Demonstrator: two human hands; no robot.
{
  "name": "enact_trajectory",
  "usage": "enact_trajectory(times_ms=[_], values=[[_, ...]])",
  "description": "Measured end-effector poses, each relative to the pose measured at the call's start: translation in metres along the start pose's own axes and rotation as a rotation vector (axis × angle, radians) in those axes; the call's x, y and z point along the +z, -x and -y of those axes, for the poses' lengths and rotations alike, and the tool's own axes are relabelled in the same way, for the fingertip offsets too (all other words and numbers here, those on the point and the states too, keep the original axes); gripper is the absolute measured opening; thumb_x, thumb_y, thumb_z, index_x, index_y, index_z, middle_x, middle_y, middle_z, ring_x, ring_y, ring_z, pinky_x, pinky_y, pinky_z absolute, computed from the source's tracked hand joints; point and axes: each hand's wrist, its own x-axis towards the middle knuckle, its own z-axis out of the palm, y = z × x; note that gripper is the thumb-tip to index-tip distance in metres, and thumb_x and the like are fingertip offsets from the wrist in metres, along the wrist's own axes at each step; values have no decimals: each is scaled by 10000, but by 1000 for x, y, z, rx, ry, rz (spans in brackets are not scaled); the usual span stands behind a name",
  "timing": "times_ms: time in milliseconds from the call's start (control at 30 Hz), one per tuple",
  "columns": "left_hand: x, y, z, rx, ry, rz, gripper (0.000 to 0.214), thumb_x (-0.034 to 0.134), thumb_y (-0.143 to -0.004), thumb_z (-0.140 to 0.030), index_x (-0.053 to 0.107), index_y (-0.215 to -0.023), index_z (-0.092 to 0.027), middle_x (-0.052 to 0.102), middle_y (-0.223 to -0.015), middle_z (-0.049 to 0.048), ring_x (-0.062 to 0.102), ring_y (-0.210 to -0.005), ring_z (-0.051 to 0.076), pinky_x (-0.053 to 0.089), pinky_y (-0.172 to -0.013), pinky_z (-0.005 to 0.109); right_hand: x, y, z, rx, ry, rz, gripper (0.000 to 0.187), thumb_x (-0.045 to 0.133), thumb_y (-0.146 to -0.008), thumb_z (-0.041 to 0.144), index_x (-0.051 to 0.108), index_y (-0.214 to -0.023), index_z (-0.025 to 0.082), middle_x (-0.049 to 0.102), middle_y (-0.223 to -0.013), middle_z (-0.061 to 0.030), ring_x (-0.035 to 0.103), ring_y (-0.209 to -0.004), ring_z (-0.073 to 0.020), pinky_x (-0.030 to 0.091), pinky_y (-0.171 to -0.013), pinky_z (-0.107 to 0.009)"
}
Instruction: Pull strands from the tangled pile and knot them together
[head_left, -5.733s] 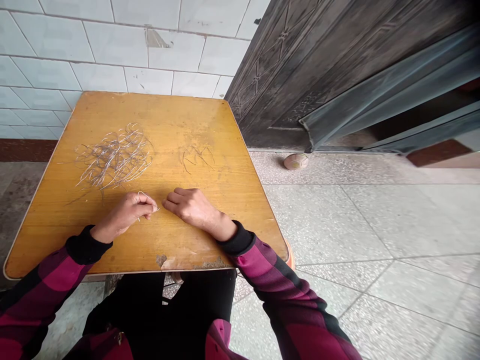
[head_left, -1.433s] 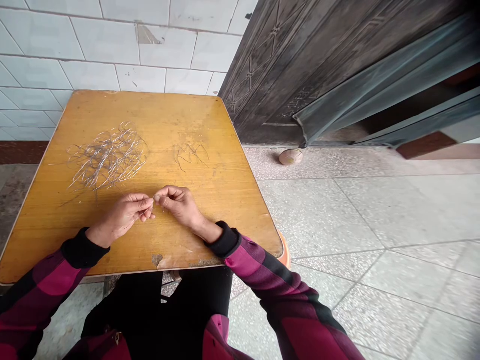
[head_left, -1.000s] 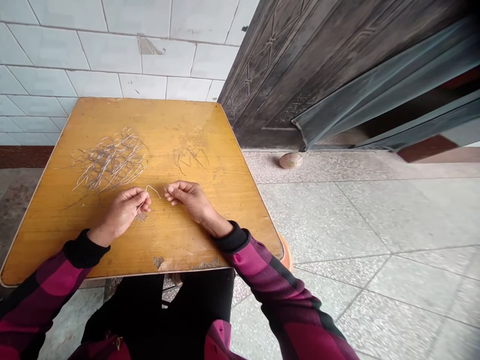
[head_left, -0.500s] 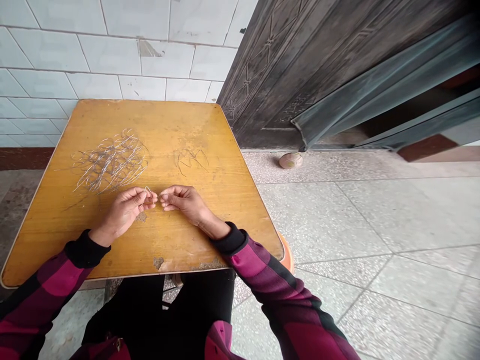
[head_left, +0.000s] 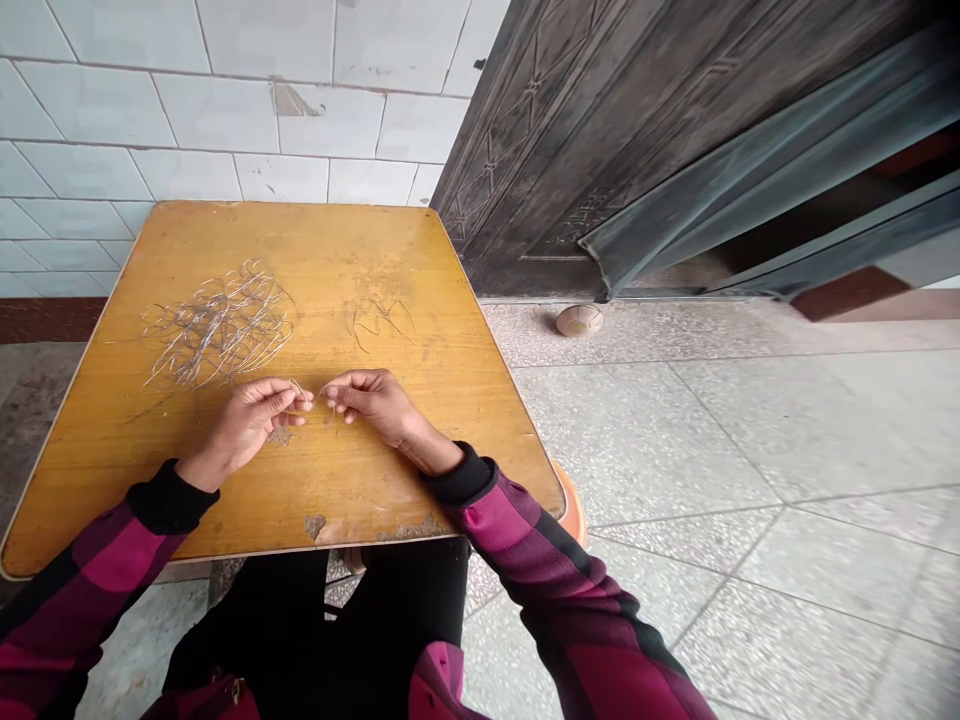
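Over the near half of the wooden table (head_left: pixel 390 450), my left hand (head_left: pixel 259 415) pinches a thin piece of wire (head_left: pixel 300 390) between thumb and fingertips. Just to its right, my right hand (head_left: pixel 371 400) is closed on thin wire as well, with a short curved bit showing below the fingers. Only a small gap lies between the two sets of fingertips. Whether both hands hold one wire or two, I cannot tell. Beyond my left hand lies a tangled heap of thin wires (head_left: pixel 221 325). A few bent wires (head_left: pixel 382 320) lie apart, beyond my right hand.
A white tiled wall (head_left: pixel 217 110) stands behind the table, with a dark carved door (head_left: pixel 540 150) at its right. A grey-green curtain (head_left: pixel 675 220) hangs there. On the speckled floor (head_left: pixel 637 430) sits a round pale object (head_left: pixel 579 320). Something orange (head_left: pixel 574 505) shows beside the table's right edge.
My fingertips have drawn slightly apart, and a curved bit of wire now shows below my right fingers. The wire in my left hand has turned a little. The heap lies as before.
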Motion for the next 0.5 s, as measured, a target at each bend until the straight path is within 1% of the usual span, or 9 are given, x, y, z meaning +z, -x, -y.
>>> enact_trajectory(times_ms=[100, 200, 367, 433, 500], values=[[0, 0, 3, 14, -74, -42, 276, 746, -714, -288, 658, -932, -143, 718, -870, 75, 664, -759, 167, 533, -633, 282, -1, -1, 0, 40, -28, -1, 233, 769, -663, 350, 699, -728, 137, 648, -661, 11, 556, -537, -55, 458, -510, -187], [0, 0, 7, 96, -177, -76, 386, 700, -746, -280, 624, -1097, -140, 715, -925, 82, 650, -714, 151, 525, -584, 271, -1, -1, -2, 67, -51, 4, 254, 781, -648, 352, 697, -748, 134, 652, -669, 11, 570, -546, -58, 484, -535, -196], [-5, -3, 12, 165, -308, -48, 344, 606, -808, -271, 643, -1120, -131, 715, -860, 66, 523, -506, 80, 428, -459, 226, -2, -3, -7, 73, -70, -11, 266, 793, -638, 367, 696, -737, 139, 664, -679, 9, 578, -536, -55, 499, -541, -191], [-4, -3, 12, 177, -307, -51, 350, 604, -812, -277, 632, -1129, -132, 718, -878, 73, 536, -527, 90, 431, -464, 229, -1, -4, -8, 76, -91, -9, 273, 799, -631, 374, 699, -739, 144, 670, -686, 8, 583, -532, -54, 509, -544, -188], [-1, -3, 11, 184, -281, -63, 371, 611, -811, -291, 606, -1146, -131, 719, -922, 88, 585, -595, 113, 466, -512, 246, 0, -5, -9, 77, -129, -11, 281, 805, -623, 377, 700, -744, 146, 672, -692, 8, 588, -535, -53, 521, -553, -187]])
